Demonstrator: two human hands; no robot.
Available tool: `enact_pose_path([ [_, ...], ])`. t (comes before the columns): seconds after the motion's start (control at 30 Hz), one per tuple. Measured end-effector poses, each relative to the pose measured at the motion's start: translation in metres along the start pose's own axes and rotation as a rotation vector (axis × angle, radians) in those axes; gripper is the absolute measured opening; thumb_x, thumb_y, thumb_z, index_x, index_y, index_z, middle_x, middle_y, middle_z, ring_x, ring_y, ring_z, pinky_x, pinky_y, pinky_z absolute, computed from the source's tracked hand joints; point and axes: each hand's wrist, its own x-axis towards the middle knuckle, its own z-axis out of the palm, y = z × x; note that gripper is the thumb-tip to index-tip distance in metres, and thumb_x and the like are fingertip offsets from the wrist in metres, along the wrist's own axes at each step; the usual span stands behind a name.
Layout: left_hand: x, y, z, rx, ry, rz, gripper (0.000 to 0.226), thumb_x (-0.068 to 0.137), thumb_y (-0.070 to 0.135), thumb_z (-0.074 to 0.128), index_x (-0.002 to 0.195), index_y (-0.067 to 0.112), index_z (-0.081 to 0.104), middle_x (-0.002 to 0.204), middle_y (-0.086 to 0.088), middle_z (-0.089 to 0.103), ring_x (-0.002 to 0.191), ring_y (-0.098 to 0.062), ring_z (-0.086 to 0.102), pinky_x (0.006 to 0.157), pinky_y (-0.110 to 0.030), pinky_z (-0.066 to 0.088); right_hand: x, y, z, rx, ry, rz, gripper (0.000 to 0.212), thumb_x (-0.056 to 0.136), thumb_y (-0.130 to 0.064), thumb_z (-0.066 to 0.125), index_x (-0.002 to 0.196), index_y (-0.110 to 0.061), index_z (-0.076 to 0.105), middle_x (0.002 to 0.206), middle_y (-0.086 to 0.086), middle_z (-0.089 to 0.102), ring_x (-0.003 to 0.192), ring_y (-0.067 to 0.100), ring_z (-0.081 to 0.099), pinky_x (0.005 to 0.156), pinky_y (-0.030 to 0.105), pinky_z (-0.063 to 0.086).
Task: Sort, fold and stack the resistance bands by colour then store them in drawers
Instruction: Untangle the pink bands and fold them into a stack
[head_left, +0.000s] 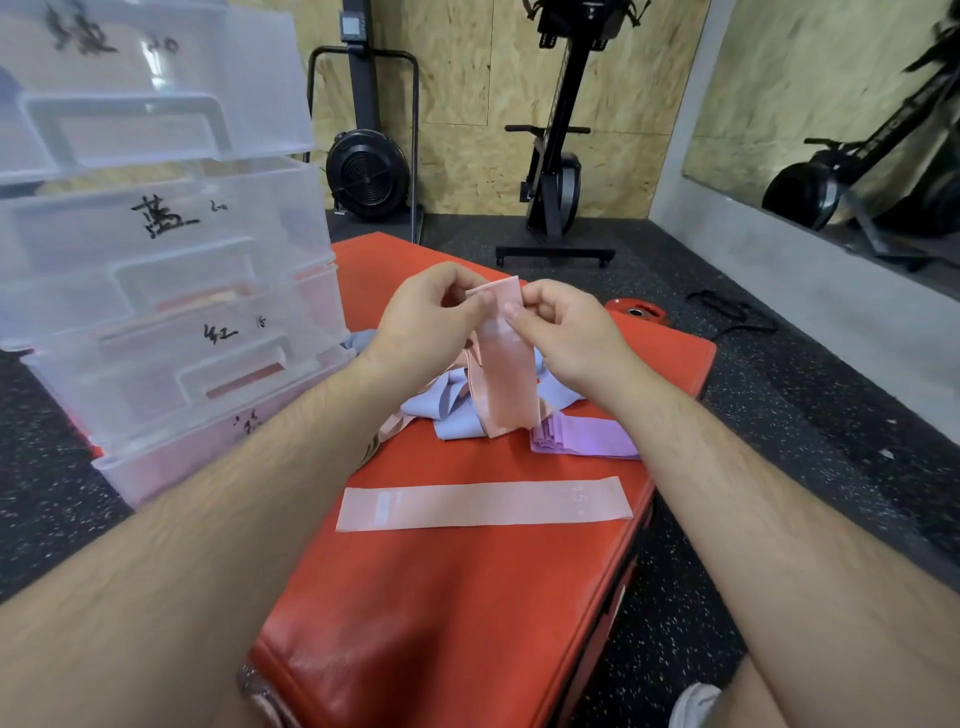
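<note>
A pink resistance band hangs from both hands above the red padded box. My left hand pinches its upper left edge and my right hand pinches its upper right edge. Another pink band lies flat across the box nearer to me. Behind the hanging band sits a loose heap of blue bands mixed with pink ones. A folded stack of purple bands rests at the box's right side.
A stack of clear plastic drawers with handwritten labels stands on the left; pink bands show inside a lower one. A red weight plate lies on the black rubber floor beyond the box. Exercise machines stand along the far wall.
</note>
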Motion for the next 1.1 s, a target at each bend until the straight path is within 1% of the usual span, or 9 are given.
enact_pose_path([
  [0.13,-0.004,0.004,-0.008,0.074,-0.046,0.011,0.013,0.091,0.029,0.069,0.093,0.017,0.071,0.071,0.01,0.063,0.055,0.003,0.052,0.056,-0.019,0.047,-0.004,-0.004,0.006,-0.035,-0.029,-0.03,0.008,0.099,-0.017,0.06,0.093,-0.014,0.065,0.07,-0.009,0.057,0.06,0.003,0.047,0.059,0.018,0.037],
  [0.2,-0.005,0.003,-0.011,0.08,-0.049,0.0,0.012,0.091,0.029,0.069,0.09,0.017,0.07,0.069,0.011,0.062,0.053,0.003,0.052,0.056,-0.021,0.048,-0.006,-0.005,0.007,-0.014,-0.085,-0.005,0.004,0.098,-0.02,0.062,0.096,-0.018,0.064,0.077,-0.003,0.066,0.068,0.003,0.055,0.065,0.018,0.042],
  [0.33,-0.009,0.001,-0.023,0.038,0.013,-0.036,0.008,0.093,0.022,0.065,0.089,0.015,0.066,0.073,0.005,0.063,0.052,0.0,0.054,0.051,-0.016,0.045,-0.009,0.003,0.01,-0.081,-0.224,0.068,0.015,0.092,-0.025,0.069,0.103,-0.016,0.063,0.098,0.01,0.073,0.084,0.018,0.067,0.075,0.036,0.052],
  [0.43,-0.013,-0.005,-0.036,0.025,0.076,-0.09,0.009,0.095,0.02,0.063,0.092,0.012,0.064,0.073,0.003,0.061,0.053,-0.007,0.054,0.048,-0.016,0.045,-0.012,0.011,0.006,-0.22,-0.266,0.083,0.016,0.091,-0.028,0.072,0.094,-0.014,0.064,0.084,-0.001,0.065,0.072,0.012,0.057,0.064,0.026,0.044],
  [0.53,-0.017,-0.019,-0.049,0.05,0.078,-0.149,0.009,0.094,0.021,0.063,0.09,0.013,0.062,0.078,-0.002,0.064,0.057,-0.008,0.056,0.056,-0.023,0.048,-0.012,0.019,-0.005,-0.321,-0.289,0.102,0.018,0.089,-0.029,0.074,0.096,-0.014,0.066,0.09,0.007,0.067,0.075,0.014,0.056,0.068,0.031,0.045],
  [0.7,-0.027,-0.036,-0.064,0.149,0.084,-0.239,0.01,0.091,0.027,0.067,0.086,0.018,0.065,0.085,-0.002,0.074,0.076,-0.014,0.067,0.065,-0.028,0.049,-0.018,0.023,-0.028,-0.622,-0.34,0.126,0.013,0.088,-0.031,0.072,0.097,-0.027,0.064,0.092,-0.009,0.066,0.079,0.011,0.06,0.065,0.028,0.044],
  [0.83,-0.038,-0.042,-0.07,0.2,0.123,-0.253,0.013,0.09,0.03,0.068,0.086,0.018,0.066,0.087,-0.004,0.073,0.076,-0.016,0.065,0.068,-0.03,0.049,-0.024,0.033,-0.05,-0.76,-0.377,0.198,0.013,0.087,-0.035,0.073,0.094,-0.029,0.064,0.091,-0.007,0.067,0.084,0.018,0.062,0.077,0.035,0.049],
  [0.93,-0.048,-0.051,-0.077,0.238,0.135,-0.28,0.017,0.089,0.034,0.069,0.089,0.017,0.067,0.088,-0.004,0.073,0.078,-0.02,0.067,0.07,-0.034,0.051,-0.032,0.038,-0.066,-0.785,-0.392,0.245,0.013,0.085,-0.031,0.076,0.089,-0.031,0.064,0.092,-0.008,0.067,0.088,0.019,0.062,0.082,0.037,0.051],
  [1.1,-0.068,-0.064,-0.083,0.357,0.1,-0.306,0.014,0.089,0.036,0.067,0.088,0.022,0.065,0.086,0.001,0.071,0.072,-0.017,0.063,0.061,-0.029,0.045,-0.05,0.045,-0.088,-0.655,-0.383,0.349,0.023,0.085,-0.018,0.075,0.103,-0.031,0.066,0.093,-0.004,0.071,0.091,0.02,0.065,0.083,0.035,0.049],
])
